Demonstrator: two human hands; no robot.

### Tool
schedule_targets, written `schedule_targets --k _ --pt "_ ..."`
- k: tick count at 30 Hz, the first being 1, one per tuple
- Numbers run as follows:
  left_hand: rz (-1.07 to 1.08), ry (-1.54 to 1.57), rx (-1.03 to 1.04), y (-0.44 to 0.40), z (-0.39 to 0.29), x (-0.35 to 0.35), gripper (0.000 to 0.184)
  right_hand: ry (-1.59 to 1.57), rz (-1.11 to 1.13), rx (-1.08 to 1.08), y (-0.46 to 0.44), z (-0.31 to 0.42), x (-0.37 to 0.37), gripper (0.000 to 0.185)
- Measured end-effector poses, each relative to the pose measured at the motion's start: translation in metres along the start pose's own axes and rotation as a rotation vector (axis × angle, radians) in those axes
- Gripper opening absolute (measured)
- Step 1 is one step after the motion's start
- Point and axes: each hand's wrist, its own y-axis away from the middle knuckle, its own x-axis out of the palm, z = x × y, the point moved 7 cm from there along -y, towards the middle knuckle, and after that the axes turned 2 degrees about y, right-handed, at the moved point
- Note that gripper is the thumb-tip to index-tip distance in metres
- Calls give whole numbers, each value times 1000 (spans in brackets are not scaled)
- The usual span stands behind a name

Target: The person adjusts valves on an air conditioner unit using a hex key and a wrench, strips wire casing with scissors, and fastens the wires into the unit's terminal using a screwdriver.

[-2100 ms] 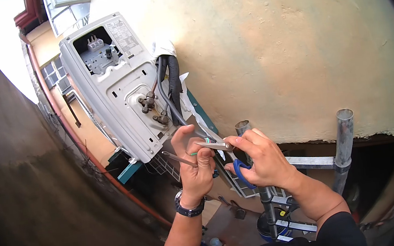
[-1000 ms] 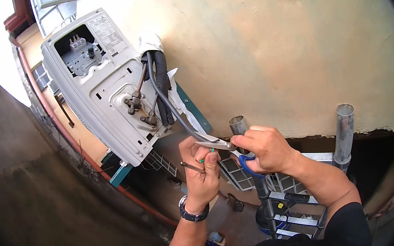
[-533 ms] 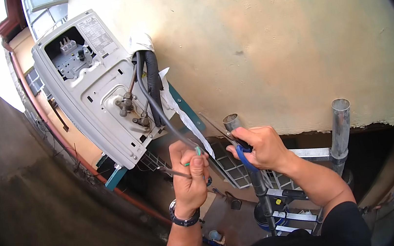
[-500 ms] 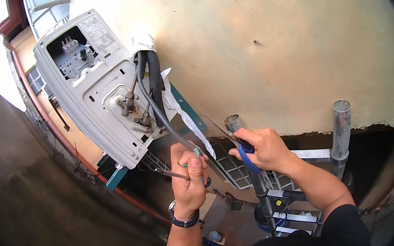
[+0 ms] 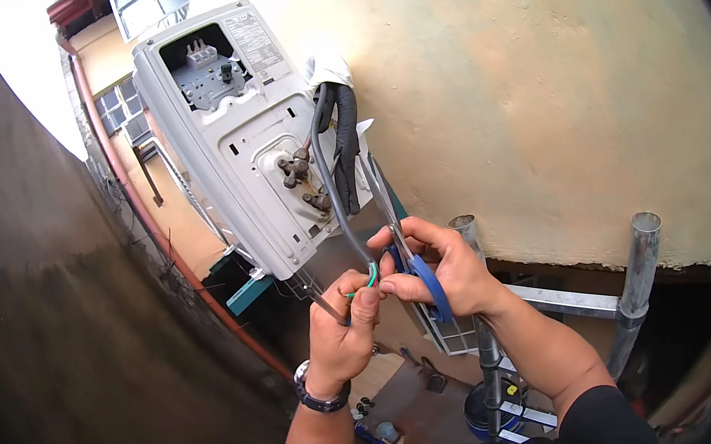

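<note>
My left hand (image 5: 339,335) is closed round the lower end of a grey electrical cable (image 5: 341,202), where a green wire (image 5: 373,274) shows bent over the fingers. A thin metal shaft, apparently a screwdriver (image 5: 323,304), is tucked in the same hand, its other end hidden. Blue-handled scissors (image 5: 432,287) are in my right hand (image 5: 460,276), their blades pointing up and away. The right thumb and fingertips meet close to the wire end, near the left fingers. Above hangs an air conditioner's outdoor unit (image 5: 226,140), its terminal block (image 5: 201,56) exposed.
Black insulated pipes (image 5: 348,147) hang beside the unit near the beige wall (image 5: 535,93). A metal ladder (image 5: 636,267) stands at lower right. A dark wall (image 5: 35,288) fills the left side. Far below, a bucket (image 5: 387,432) stands on the ground.
My right hand has moved in to the left hand and the cable end, and the scissors now point upward. The view has shifted, putting the unit further right.
</note>
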Motion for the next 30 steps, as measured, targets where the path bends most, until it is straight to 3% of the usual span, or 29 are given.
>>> schedule_targets --k 3,5,6,9,10,12,15,16,17,20,21,26,27,30 --pt "86 -79 108 -10 -12 -10 32 24 -8 -16 -5 -3 -3 48" --pt "253 -349 280 -16 -35 -6 42 23 -30 -31 -5 2 -3 49" --pt "261 -393 383 -21 -37 -9 51 25 -28 -5 -4 4 -4 50" --pt "31 -334 342 -30 -25 -28 50 48 -32 -6 -2 9 -7 50" --pt "30 -332 348 -32 -26 -26 50 62 -36 -29 -2 11 -7 48" --pt "41 -526 629 -33 -48 -12 54 48 -34 -57 -2 12 -7 47" --pt "230 -574 753 -42 -67 1 56 49 -50 -91 -1 14 -10 48" --pt "203 -675 751 -40 -72 -2 43 66 -67 -100 -1 15 -13 49" --pt "202 -676 754 -39 -68 0 43 67 -66 -102 -2 16 -14 49" --pt "-134 -367 690 -35 -64 -2 20 -78 -28 -96 -7 10 -13 51" --pt "-131 -371 692 -30 -58 5 20 -121 -21 -98 -10 2 -12 55" --pt "-222 234 254 -30 -11 9 26 -193 -2 -54 -11 -1 1 59" --pt "-214 428 119 -30 0 13 28 -161 -23 -34 -10 3 4 58" --pt "-203 602 1 -33 12 17 32 -22 -67 -59 -13 -4 -4 57"
